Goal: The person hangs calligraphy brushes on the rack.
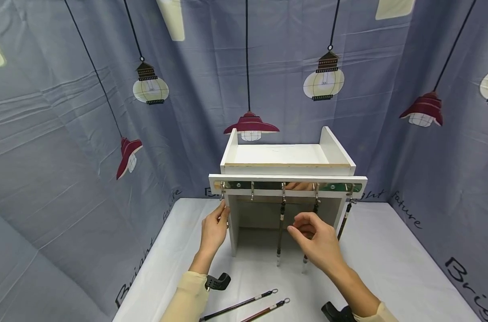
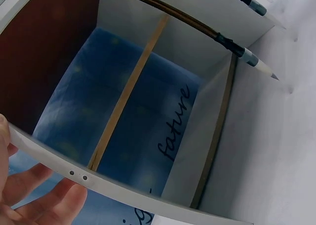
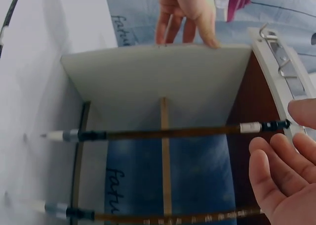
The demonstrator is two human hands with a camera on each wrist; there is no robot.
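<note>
My right hand's [image 1: 318, 241] thumb and fingers curve loosely apart, holding nothing, just beside a slim brown brush [image 3: 197, 132] with a pale pointed tip, hanging from a curved metal hook [image 1: 283, 188]. My left hand's [image 1: 214, 229] relaxed fingers touch a flat white side panel [image 3: 163, 69] of the rack [image 1: 288, 170]. Two more brushes [image 1: 344, 219] hang farther right; two loop-ended ones [image 1: 244, 304] lie on the white table [image 1: 388, 255], before a creased blue-grey curtain [image 1: 195, 80].

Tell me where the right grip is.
In the head view, the right grip is right of centre, in front of the white rack, right of its leftmost hanging brush.
</note>
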